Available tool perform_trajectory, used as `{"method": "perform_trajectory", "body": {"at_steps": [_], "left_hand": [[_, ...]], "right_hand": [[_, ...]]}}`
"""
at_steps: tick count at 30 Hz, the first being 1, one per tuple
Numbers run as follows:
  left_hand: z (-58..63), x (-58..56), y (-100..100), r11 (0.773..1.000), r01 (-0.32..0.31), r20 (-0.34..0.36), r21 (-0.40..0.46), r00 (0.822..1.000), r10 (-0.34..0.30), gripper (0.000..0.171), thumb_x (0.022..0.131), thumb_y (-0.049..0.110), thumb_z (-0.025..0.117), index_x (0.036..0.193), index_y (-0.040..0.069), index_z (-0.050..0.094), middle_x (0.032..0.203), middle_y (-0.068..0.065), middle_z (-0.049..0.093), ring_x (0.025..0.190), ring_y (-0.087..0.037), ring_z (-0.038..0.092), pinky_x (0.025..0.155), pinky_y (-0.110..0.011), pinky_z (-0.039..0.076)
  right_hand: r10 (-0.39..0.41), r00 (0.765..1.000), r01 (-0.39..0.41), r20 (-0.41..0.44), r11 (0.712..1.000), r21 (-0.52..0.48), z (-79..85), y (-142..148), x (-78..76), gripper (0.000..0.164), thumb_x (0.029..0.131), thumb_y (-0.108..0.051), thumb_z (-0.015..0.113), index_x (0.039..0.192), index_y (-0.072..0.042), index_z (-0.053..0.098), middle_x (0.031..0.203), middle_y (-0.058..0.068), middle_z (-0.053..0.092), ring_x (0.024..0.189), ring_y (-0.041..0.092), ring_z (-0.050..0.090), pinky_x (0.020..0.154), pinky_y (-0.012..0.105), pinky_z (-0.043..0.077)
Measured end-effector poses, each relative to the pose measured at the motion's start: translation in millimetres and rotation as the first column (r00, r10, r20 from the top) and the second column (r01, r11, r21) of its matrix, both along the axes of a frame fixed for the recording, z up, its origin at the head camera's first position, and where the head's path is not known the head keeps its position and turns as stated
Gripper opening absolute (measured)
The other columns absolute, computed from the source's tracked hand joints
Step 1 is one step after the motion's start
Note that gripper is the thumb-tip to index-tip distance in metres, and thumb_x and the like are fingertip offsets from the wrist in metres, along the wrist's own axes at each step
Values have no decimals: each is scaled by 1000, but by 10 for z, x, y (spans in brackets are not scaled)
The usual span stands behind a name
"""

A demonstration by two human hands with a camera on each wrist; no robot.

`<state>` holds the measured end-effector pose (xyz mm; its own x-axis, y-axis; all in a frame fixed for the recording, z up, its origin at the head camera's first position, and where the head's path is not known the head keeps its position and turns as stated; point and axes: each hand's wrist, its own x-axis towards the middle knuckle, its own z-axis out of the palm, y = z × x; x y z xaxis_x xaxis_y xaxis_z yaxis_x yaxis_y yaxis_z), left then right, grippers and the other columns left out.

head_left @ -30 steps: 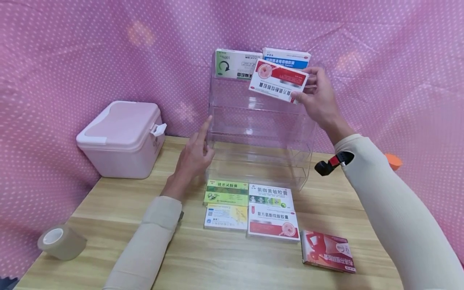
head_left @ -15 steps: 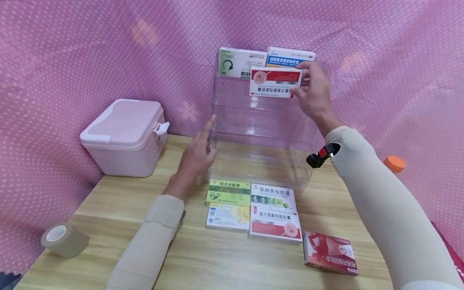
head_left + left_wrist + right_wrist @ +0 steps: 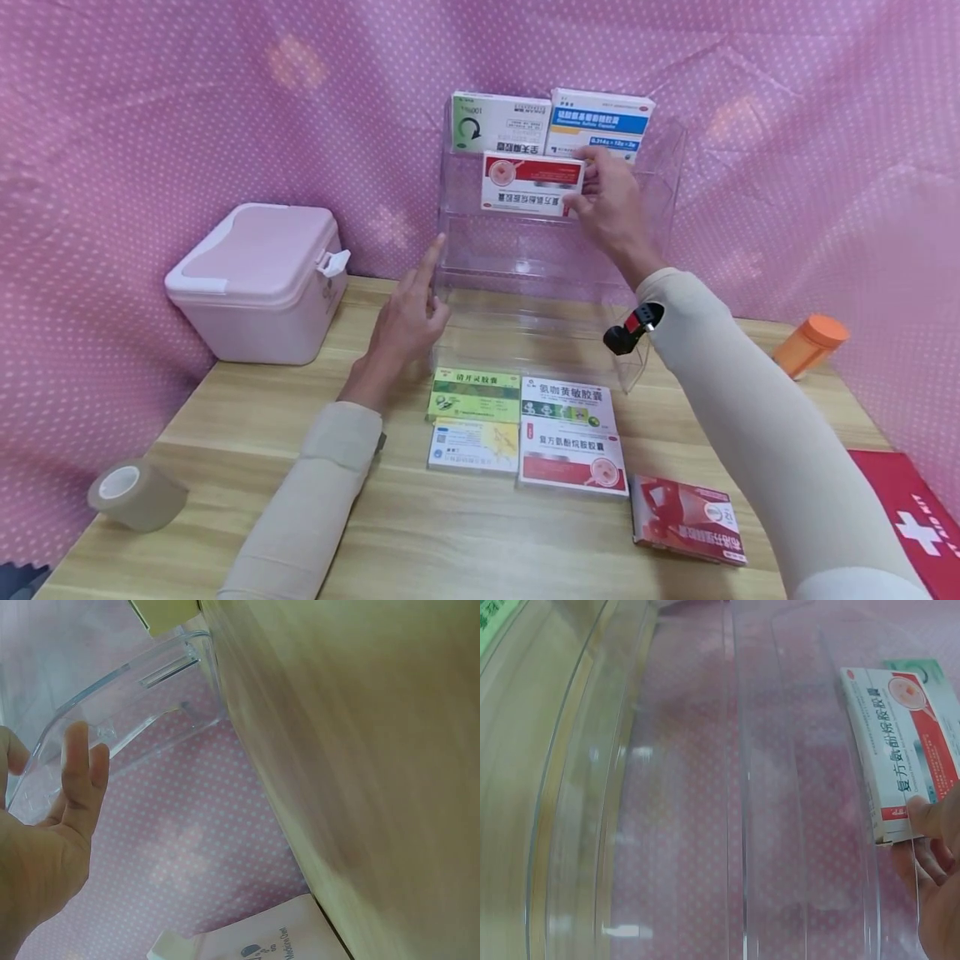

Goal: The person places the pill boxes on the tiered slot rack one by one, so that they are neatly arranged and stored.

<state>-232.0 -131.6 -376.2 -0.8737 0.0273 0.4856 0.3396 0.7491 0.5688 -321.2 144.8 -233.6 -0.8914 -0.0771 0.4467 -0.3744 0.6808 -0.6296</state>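
My right hand (image 3: 613, 207) pinches the right end of a red-and-white medicine box (image 3: 531, 185), thumb in front and fingers behind. The box overlaps an upper tier of a clear stepped display rack (image 3: 517, 268), its print upside down in the head view. Behind it, a green-and-white box (image 3: 498, 123) and a blue-and-white box (image 3: 600, 125) stand side by side on the top tier. My left hand (image 3: 405, 321) touches the rack's left side, index finger extended along the edge. In the left wrist view, its fingers (image 3: 76, 761) are loosely extended by the clear side panel.
Several medicine boxes lie in two rows before the rack, including a green one (image 3: 474, 395). A red box (image 3: 688, 518) lies to their right. Around them are a pink lidded case (image 3: 251, 283), a tape roll (image 3: 142, 498), an orange bottle (image 3: 813, 343) and a red first-aid pouch (image 3: 900, 500).
My right hand has carried the red-and-white box left and slightly down, levelling it from a tilt. More of the blue-and-white box shows. The left hand stays at the rack's side.
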Motion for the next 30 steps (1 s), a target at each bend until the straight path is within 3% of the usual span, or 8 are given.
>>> {"method": "perform_trajectory", "body": {"at_steps": [14, 20, 26, 30], "left_hand": [[-10, 15, 9, 1000, 1, -12, 3, 1000, -1, 100, 93, 7, 61, 173, 44, 14, 106, -13, 57, 79, -25, 50, 66, -39, 47], [-13, 6, 15, 1000, -2, -10, 4, 1000, 2, 101, 93, 7, 62, 173, 45, 13, 107, -13, 57, 80, -25, 51, 66, -38, 48], [12, 7, 17, 1000, -1, -3, -4, 1000, 1, 100, 94, 7, 61, 173, 45, 12, 107, -13, 56, 81, -25, 50, 67, -39, 47], [29, 12, 15, 1000, -6, 6, -8, 1000, 6, 100, 94, 8, 61, 173, 45, 12, 110, -14, 57, 82, -26, 51, 68, -39, 48]], "right_hand": [[13, 1000, -12, -21, 1000, 12, -35, -370, 13, 57, 101, -7, 71, 153, -17, 51, 144, 11, 55, 125, 25, 69, 108, 33, 58], [55, 997, -54, -51, 998, 17, -47, -322, 2, 58, 100, -2, 70, 154, -15, 52, 140, 14, 56, 122, 26, 70, 107, 34, 59], [97, 995, -97, -35, 995, 7, -67, -188, 4, 76, 97, 3, 70, 165, -17, 41, 141, 16, 54, 128, 27, 62, 114, 36, 53], [94, 991, -94, -92, 996, 8, -105, -42, 39, 75, 96, 2, 70, 164, -12, 42, 141, 21, 56, 130, 32, 57, 118, 42, 49]]}}
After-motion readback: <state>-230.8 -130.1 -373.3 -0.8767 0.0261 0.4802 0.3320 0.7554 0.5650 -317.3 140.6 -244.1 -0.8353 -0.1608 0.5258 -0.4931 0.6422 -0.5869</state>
